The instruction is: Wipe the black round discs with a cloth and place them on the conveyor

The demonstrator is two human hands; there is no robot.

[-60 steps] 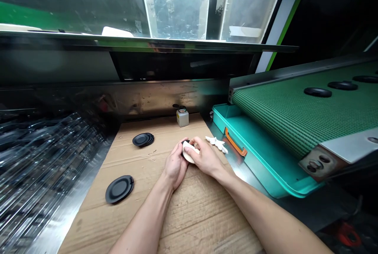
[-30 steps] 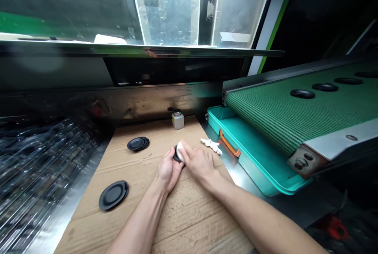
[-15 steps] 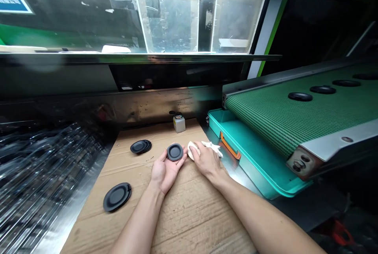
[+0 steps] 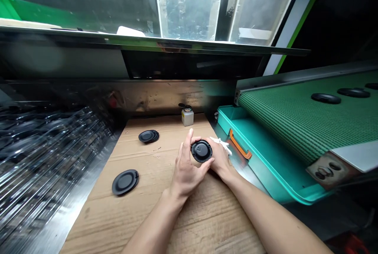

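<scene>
A round black plastic disc (image 4: 201, 151) is tilted up between the fingers and thumb of my left hand (image 4: 186, 169), which grips it by the rim. A raised centre and small notches on its edge face me. Close behind its right side is my right hand (image 4: 220, 157), closed around a white cloth (image 4: 223, 145); the cloth's loose end sticks out past the knuckles. The disc hides my right fingertips. To the left, a fanned stack of black discs (image 4: 147, 136) and a nearer pile of larger black discs (image 4: 124, 182) lie on the cardboard (image 4: 147, 214).
A small white bottle (image 4: 187, 116) stands at the cardboard's back edge. On the right, a teal tray (image 4: 265, 167) with an orange handle (image 4: 239, 145) sits under a green conveyor belt (image 4: 283, 112) carrying black discs (image 4: 325, 98). Clear glossy plastic (image 4: 53, 167) fills the left side.
My left hand has turned from palm up to gripping the disc by its rim, flipping its other face toward me and bringing it right, against my right hand. The view has shifted slightly.
</scene>
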